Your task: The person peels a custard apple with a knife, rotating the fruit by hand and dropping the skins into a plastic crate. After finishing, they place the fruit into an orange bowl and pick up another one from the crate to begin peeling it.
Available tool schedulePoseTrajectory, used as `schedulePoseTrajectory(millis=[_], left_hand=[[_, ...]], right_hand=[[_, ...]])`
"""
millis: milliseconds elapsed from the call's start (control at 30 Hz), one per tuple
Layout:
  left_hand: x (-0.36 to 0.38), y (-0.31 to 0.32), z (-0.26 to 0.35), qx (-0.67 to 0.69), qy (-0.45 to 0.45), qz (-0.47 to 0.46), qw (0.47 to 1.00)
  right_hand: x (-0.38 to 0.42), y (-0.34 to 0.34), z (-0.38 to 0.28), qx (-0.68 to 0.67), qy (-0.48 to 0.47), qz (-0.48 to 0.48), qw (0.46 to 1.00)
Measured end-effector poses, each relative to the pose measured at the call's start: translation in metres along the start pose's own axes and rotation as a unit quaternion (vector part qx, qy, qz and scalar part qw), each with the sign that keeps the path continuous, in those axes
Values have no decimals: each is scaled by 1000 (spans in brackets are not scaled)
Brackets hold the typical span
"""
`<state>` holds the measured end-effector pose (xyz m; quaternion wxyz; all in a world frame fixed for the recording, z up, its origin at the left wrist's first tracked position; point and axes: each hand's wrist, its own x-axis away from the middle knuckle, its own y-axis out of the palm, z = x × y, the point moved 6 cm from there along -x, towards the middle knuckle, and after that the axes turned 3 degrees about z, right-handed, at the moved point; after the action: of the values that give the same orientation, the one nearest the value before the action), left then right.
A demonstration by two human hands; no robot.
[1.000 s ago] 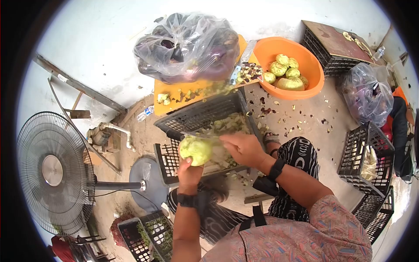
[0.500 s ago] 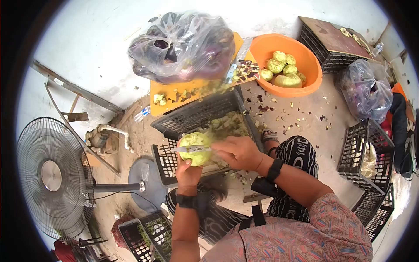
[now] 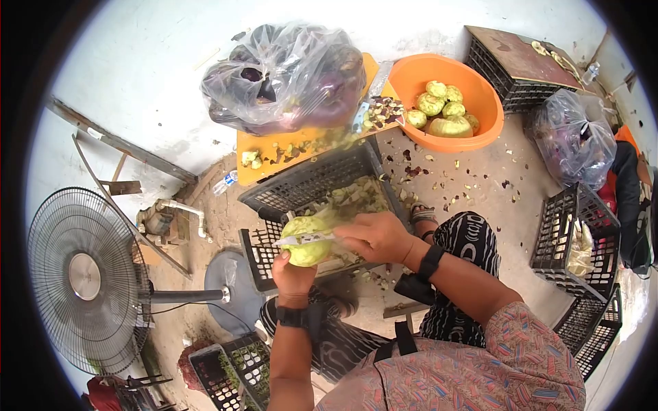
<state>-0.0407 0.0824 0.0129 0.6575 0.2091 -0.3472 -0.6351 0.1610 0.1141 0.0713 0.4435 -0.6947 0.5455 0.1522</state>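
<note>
My left hand [image 3: 293, 275] is closed around the lower side of a round, pale green peeled eggplant [image 3: 306, 255], thumb pressed to its skinless surface. My right hand [image 3: 375, 238] grips a knife [image 3: 305, 238] whose blade lies across the eggplant's upper face; the handle is hidden in the fist. Below both hands stands a black plastic crate [image 3: 301, 179] with pale peelings [image 3: 360, 195] inside. Beyond it, an orange board [image 3: 257, 171] carries a clear bag of purple eggplants [image 3: 288, 79], dark scraps and a cleaver [image 3: 373, 89].
An orange basin [image 3: 480, 133] of peeled eggplants sits behind on the right. Another bag of eggplants [image 3: 572, 140] and black crates [image 3: 572, 240] line the right side. A standing fan [image 3: 83, 276] is at left. Peel bits litter the floor.
The knife blade and eggplant have shifted slightly, with the blade now tilted a little more across the eggplant. Both hands keep their hold.
</note>
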Motion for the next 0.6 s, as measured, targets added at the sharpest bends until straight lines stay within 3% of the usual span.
schedulePoseTrajectory(millis=[500, 600], left_hand=[[-1, 0, -1, -10, -35, 0, 999], [-5, -9, -1, -41, 3, 19, 999]], right_hand=[[0, 2, 3, 0, -18, -1, 1000], [0, 1, 2, 4, -11, -1, 1000]])
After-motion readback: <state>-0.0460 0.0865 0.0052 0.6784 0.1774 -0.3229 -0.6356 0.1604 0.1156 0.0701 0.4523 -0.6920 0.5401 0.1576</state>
